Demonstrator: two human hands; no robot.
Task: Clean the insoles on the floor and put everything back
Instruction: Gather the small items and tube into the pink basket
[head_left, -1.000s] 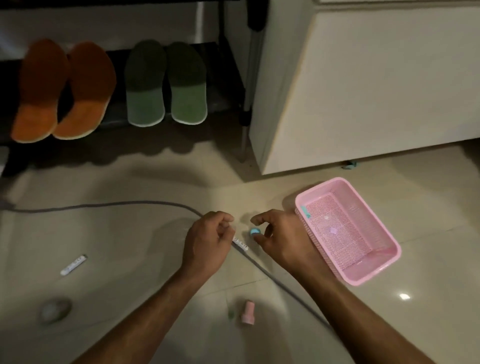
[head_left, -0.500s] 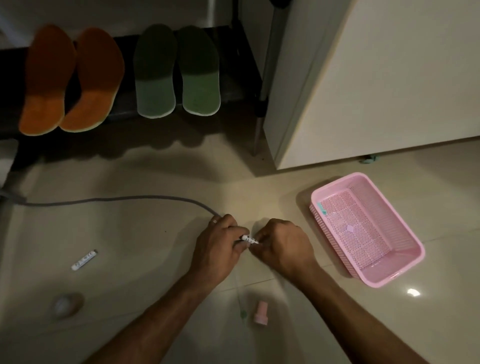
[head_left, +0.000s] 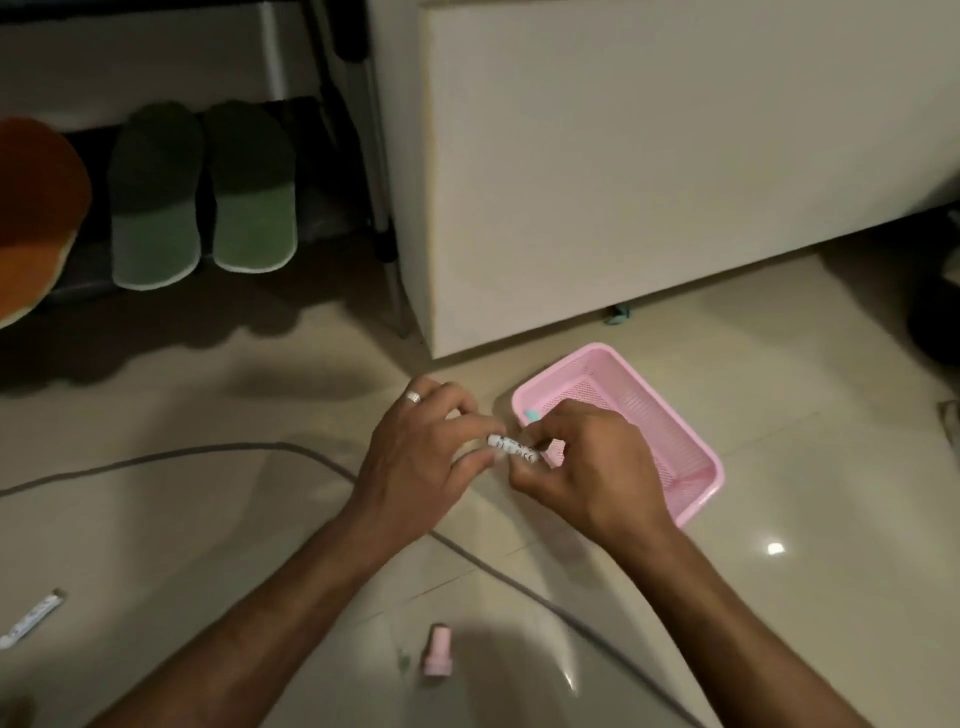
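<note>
Both hands meet above the floor, just left of a pink mesh basket (head_left: 691, 457). Between them is a small white tube with printed marks (head_left: 511, 448); my left hand (head_left: 421, 457) pinches its left end and my right hand (head_left: 576, 462) grips its right end. A bit of teal shows at my right fingertips (head_left: 532, 414). Two green insoles (head_left: 156, 208) (head_left: 252, 192) lean on a dark rack at the back left. An orange insole (head_left: 36, 218) is cut off by the left edge.
A grey cable (head_left: 156, 460) curves across the tiled floor under my arms. A small pink cap-like piece (head_left: 438, 650) stands near the bottom centre. A second white tube (head_left: 31, 618) lies at the far left. A large white cabinet (head_left: 649, 156) fills the back right.
The hands came together on the white tube, lifted slightly and shifted right toward the basket. The view swung right, pushing the orange insoles mostly out of frame.
</note>
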